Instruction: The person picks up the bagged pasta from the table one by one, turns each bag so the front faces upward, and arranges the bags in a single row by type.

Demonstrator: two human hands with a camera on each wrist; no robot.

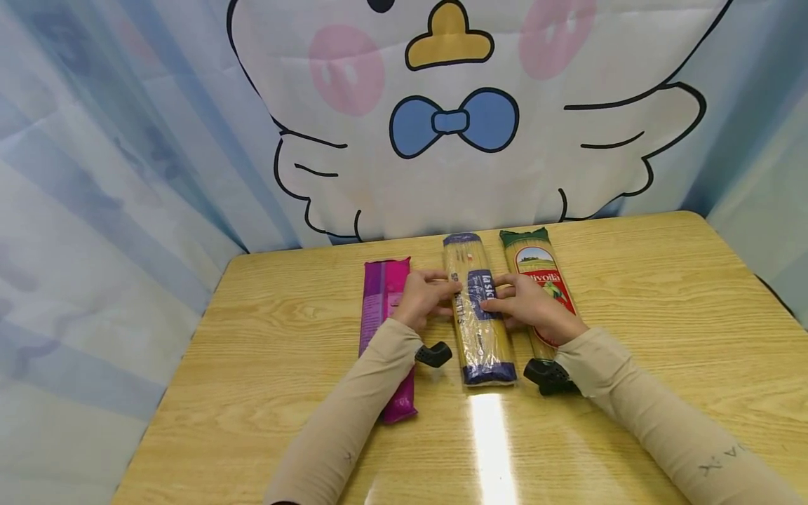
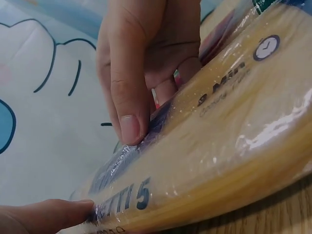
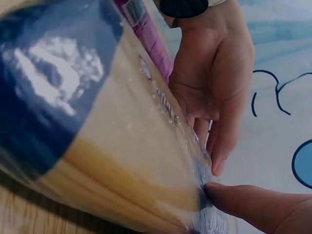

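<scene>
Together, the left hand and right hand pinch the spaghetti pack at opposite edges, gaps on either side.

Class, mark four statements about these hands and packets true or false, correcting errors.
1. The left hand and right hand touch the clear plastic spaghetti packet with dark blue ends. True.
2. It lies between a magenta-and-purple plastic packet and a red-labelled, green-topped plastic packet. True.
3. The right hand grips the magenta packet. False: it touches the spaghetti packet.
4. The green-topped packet lies across the spaghetti packet. False: they lie side by side.
</scene>
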